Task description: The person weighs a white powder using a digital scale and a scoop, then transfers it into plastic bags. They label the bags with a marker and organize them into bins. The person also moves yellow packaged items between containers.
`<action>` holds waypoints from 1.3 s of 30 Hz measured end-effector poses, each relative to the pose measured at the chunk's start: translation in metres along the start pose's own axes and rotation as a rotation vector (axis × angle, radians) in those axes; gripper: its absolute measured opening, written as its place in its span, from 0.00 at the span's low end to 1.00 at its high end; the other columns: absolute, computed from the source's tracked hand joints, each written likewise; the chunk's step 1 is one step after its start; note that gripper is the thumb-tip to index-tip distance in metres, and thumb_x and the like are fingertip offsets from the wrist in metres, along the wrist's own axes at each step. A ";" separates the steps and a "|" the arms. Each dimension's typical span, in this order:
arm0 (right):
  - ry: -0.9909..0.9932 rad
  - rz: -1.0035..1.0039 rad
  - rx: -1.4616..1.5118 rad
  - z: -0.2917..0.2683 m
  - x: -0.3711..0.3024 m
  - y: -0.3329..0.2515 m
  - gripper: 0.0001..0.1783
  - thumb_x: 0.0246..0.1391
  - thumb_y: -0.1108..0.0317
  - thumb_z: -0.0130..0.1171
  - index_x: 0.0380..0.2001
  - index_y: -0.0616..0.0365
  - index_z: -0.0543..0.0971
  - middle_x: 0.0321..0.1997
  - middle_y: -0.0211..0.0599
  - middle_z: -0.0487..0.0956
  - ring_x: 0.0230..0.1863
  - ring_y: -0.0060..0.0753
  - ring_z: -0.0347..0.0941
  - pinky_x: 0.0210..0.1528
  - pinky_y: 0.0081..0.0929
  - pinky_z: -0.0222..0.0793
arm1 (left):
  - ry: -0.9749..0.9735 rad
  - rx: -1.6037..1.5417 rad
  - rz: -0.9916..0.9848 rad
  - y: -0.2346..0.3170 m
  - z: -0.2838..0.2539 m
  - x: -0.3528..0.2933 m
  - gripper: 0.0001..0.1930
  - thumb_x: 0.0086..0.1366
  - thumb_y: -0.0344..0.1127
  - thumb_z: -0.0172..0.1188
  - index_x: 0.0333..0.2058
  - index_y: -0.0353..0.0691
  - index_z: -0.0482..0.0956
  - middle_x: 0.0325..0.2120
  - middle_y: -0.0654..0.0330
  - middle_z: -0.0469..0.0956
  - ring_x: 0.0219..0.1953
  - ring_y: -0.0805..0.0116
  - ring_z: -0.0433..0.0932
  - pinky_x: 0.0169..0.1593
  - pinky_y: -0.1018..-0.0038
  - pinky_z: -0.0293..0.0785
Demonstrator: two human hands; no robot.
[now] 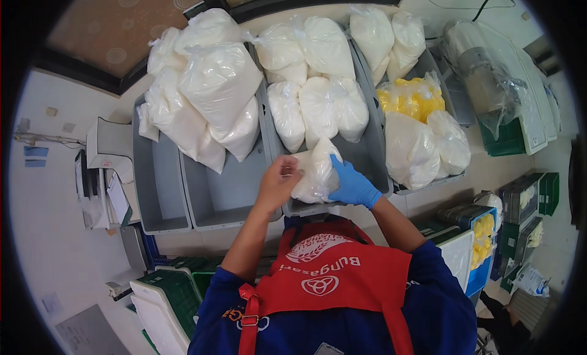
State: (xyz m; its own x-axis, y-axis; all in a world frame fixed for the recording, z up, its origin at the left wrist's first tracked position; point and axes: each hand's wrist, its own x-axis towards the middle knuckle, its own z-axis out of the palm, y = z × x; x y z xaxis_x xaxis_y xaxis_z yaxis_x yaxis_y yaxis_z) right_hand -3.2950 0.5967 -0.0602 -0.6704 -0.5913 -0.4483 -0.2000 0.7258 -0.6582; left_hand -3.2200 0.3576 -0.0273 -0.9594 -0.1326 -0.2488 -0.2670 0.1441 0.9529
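A clear plastic bag of white powder is at the near end of the middle grey crate. My right hand, in a blue glove, grips this bag from its right side. My bare left hand is at the bag's left side, fingers loosely bent and apart; whether the fingertips touch the plastic I cannot tell. Beyond my hands, several similar bags fill the far part of the same crate. The bag's underside is hidden.
To the left, large white bags are heaped across two grey crates. In the right crate, white bags lie around a yellow-filled bag. A plastic-wrapped machine stands far right. Green crates and a blue crate flank me.
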 end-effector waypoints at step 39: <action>0.188 0.393 -0.540 0.052 0.049 -0.037 0.21 0.52 0.49 0.61 0.38 0.55 0.82 0.37 0.53 0.82 0.39 0.59 0.80 0.42 0.52 0.76 | 0.824 0.910 -0.405 -0.141 -0.530 0.275 0.42 0.50 0.71 0.64 0.63 0.64 0.71 0.71 0.39 0.51 0.73 0.37 0.45 0.68 0.39 0.51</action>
State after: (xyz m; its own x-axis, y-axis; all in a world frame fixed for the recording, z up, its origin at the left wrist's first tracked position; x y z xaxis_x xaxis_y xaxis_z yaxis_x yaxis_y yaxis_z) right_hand -3.2832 0.5227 -0.0895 -0.8688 -0.2127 -0.4471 -0.2114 0.9759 -0.0535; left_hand -3.3978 -0.2189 -0.1379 -0.5448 -0.8386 -0.0012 -0.8016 0.5203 0.2943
